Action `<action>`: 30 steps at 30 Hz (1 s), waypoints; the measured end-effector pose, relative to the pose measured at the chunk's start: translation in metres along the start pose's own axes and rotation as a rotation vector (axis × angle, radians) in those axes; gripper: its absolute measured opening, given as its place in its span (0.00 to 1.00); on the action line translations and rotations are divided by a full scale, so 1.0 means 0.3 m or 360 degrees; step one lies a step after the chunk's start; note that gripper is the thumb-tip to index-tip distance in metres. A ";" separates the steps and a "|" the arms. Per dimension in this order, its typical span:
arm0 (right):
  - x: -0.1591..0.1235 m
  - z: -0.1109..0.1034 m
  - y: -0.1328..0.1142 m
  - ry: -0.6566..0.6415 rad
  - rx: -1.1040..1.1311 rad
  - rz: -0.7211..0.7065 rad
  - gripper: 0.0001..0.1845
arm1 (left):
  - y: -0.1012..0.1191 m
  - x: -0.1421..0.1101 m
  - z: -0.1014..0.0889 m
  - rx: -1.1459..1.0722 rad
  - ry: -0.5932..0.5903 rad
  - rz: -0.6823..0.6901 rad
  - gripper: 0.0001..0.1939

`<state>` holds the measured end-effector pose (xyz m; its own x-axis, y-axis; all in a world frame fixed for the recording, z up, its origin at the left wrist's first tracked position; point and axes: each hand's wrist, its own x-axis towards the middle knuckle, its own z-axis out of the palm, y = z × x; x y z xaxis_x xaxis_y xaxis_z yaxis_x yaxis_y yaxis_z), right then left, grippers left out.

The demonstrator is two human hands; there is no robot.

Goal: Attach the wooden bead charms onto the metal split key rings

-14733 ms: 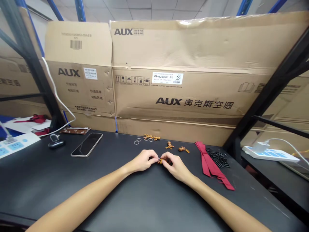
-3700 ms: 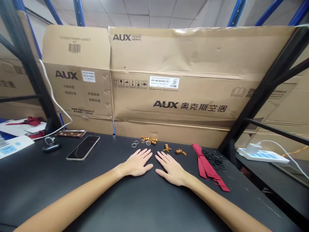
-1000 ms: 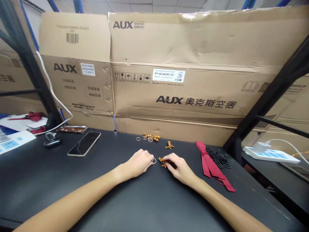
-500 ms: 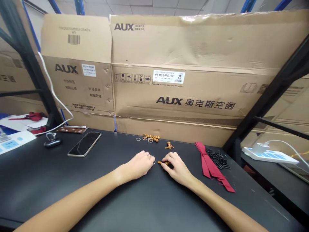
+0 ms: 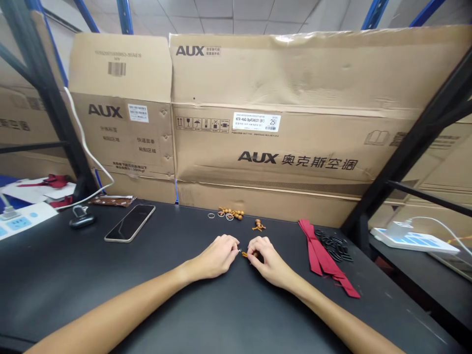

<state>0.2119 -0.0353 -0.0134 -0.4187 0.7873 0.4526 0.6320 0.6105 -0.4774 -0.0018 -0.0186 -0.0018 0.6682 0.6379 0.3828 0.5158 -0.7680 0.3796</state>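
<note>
Left hand [image 5: 217, 256] curled shut, holding unclear; right hand [image 5: 267, 260] pinching small orange cord piece [image 5: 245, 254], mostly hidden.

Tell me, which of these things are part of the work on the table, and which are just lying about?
In use: left hand, right hand, wooden bead charm, loose wooden beads, metal ring.

Lying about: phone, power strip, cardboard boxes.

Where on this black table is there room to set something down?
The widest bare patch lies in front of the phone, left of the left arm. A smaller one lies right of the red ribbon. It is crowded along the back edge, among the beads and rings, and between the left hand and right hand, around a wooden trinket.
</note>
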 end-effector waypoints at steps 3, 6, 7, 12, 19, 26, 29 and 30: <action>0.000 -0.001 -0.006 0.0039 0.0114 -0.0046 0.09 | -0.001 0.001 0.016 -0.0066 0.0035 -0.0037 0.10; -0.001 -0.002 -0.012 0.0054 0.0206 -0.0081 0.08 | -0.006 0.003 0.023 -0.0131 0.0062 -0.0067 0.10; -0.001 -0.003 -0.014 0.0055 0.0222 -0.0086 0.08 | -0.007 0.004 0.023 -0.0149 0.0059 -0.0076 0.11; 0.000 -0.002 -0.021 0.0071 0.0241 -0.0078 0.09 | 0.004 0.007 0.020 -0.0249 0.0003 -0.0088 0.11; 0.000 0.008 -0.016 0.0082 0.0241 -0.0124 0.06 | 0.018 0.007 0.009 -0.0372 -0.0041 -0.0098 0.10; 0.000 0.011 -0.031 0.0123 0.0139 -0.0121 0.06 | 0.015 0.011 0.006 -0.0444 -0.0060 -0.0075 0.10; -0.001 0.013 -0.034 0.0121 0.0105 -0.0124 0.06 | 0.017 0.011 0.005 -0.0451 -0.0074 -0.0054 0.10; -0.002 0.013 -0.034 0.0118 0.0092 -0.0126 0.06 | 0.018 0.011 0.004 -0.0447 -0.0077 -0.0052 0.10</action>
<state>0.2031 -0.0415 -0.0118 -0.4153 0.7292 0.5439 0.5592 0.6762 -0.4796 0.0038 -0.0207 0.0004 0.6820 0.6536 0.3282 0.3732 -0.6969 0.6124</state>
